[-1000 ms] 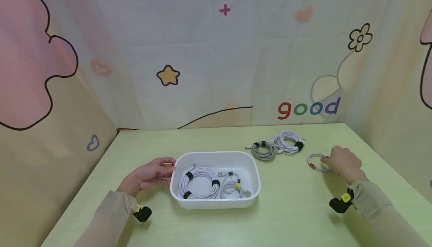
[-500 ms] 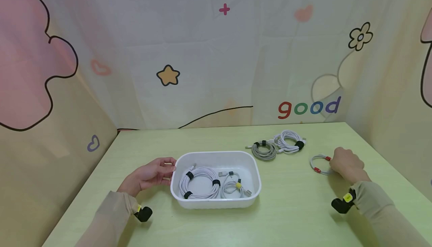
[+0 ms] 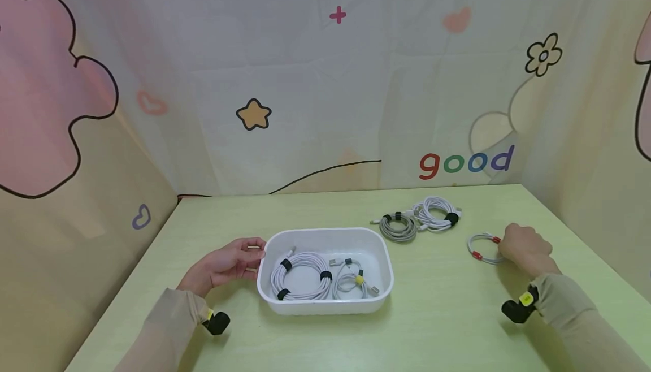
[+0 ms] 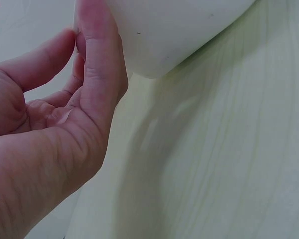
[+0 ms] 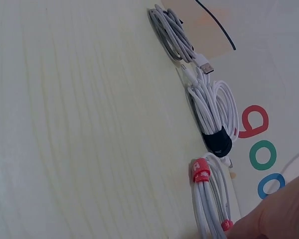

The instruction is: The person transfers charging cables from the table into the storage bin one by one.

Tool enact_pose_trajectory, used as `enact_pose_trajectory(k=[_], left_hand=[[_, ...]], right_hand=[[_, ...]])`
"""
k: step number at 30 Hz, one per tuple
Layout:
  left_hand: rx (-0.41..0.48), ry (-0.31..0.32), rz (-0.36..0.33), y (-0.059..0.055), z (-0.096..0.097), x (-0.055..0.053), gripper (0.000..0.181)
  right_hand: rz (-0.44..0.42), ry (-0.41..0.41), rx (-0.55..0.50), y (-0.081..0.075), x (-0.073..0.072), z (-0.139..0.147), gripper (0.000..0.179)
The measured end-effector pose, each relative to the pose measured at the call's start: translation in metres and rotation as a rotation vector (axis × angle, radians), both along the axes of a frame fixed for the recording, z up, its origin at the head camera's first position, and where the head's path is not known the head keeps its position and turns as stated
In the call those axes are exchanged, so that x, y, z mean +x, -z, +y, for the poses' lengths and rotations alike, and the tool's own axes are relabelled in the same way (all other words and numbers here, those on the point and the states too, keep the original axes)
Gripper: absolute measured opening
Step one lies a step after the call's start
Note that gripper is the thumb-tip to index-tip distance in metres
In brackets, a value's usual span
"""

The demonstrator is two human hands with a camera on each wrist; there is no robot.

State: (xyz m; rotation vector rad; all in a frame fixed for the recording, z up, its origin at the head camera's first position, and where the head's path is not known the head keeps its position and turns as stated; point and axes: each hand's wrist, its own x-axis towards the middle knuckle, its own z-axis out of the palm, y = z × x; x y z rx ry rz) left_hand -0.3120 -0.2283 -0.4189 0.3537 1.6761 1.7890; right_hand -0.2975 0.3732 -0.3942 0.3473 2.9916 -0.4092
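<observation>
Clamped on the right side of a red-tied cable, my right grip has its fingers curled in under the knuckles, so the fingertips are hidden from me in the head view. The cable's loop lies at the right of the desk, most of it showing on the left of my knuckles. Close by on the other side, the desk's right edge slants away toward the back, where a printed cloth rises behind the far edge. A broad stretch of desk separates the loop from a white box; farther back, just beside each other, lie a grey coil and a black-tied white coil. My left grip is loose, fingers apart and slightly bent, the tips touching the box's left end at the rim. Inside the box sit a large white coil on the left and a smaller yellow-tied coil on the right. My right forearm angles in from the lower right, back of the hand up; my left one comes from the lower left, palm turned inward.
</observation>
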Motion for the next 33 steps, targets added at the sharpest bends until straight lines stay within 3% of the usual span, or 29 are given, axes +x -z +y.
enact_pose_trajectory(k=[9, 16, 20, 33], left_hand=[[0.017, 0.012, 0.007, -0.001, 0.000, 0.000, 0.010], [0.011, 0.007, 0.006, -0.001, 0.000, 0.000, 0.010], [0.005, -0.001, 0.003, -0.001, 0.000, 0.001, 0.009], [0.005, -0.010, -0.005, -0.001, 0.001, 0.001, 0.010]], right_hand=[[0.029, -0.009, -0.024, 0.001, -0.002, 0.002, 0.013], [0.080, -0.087, -0.088, -0.003, 0.001, 0.002, 0.027], [0.097, -0.122, -0.180, -0.005, 0.000, 0.002, 0.026], [0.023, -0.109, -0.448, -0.012, -0.001, -0.003, 0.028]])
